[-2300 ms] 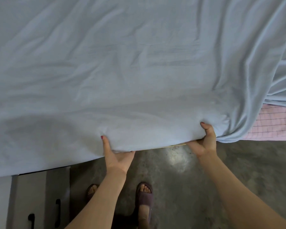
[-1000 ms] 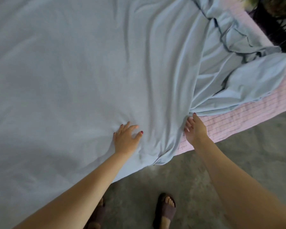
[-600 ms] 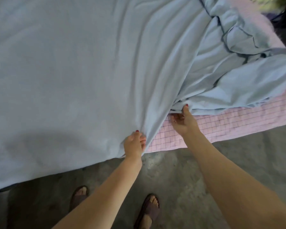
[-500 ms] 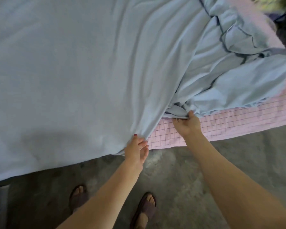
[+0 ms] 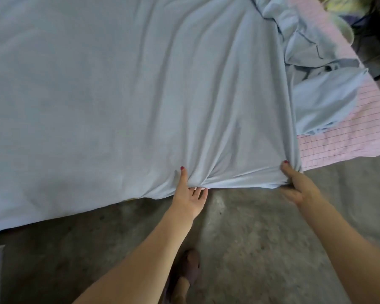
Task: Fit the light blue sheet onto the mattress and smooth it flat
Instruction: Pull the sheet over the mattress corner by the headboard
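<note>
The light blue sheet (image 5: 119, 95) covers most of the mattress, with long creases running toward its near edge. My left hand (image 5: 188, 193) grips that edge, thumb on top and fingers beneath. Further right, my right hand (image 5: 294, 183) grips the same edge, thumb over the cloth, where the sheet ends. The stretch of hem between the two hands is pulled taut. Beyond my right hand the pink checked mattress (image 5: 342, 141) lies bare. A bunched part of the sheet (image 5: 320, 69) is piled on it at the upper right.
Grey concrete floor (image 5: 239, 238) runs along the near side of the bed. My foot in a dark sandal (image 5: 188, 268) stands below my left hand. Dark clutter (image 5: 377, 40) sits past the bed's far right corner.
My right hand has taken hold of the sheet's edge and drawn it down and right over the pink mattress. My left hand has shifted right along the hem. More mattress is covered.
</note>
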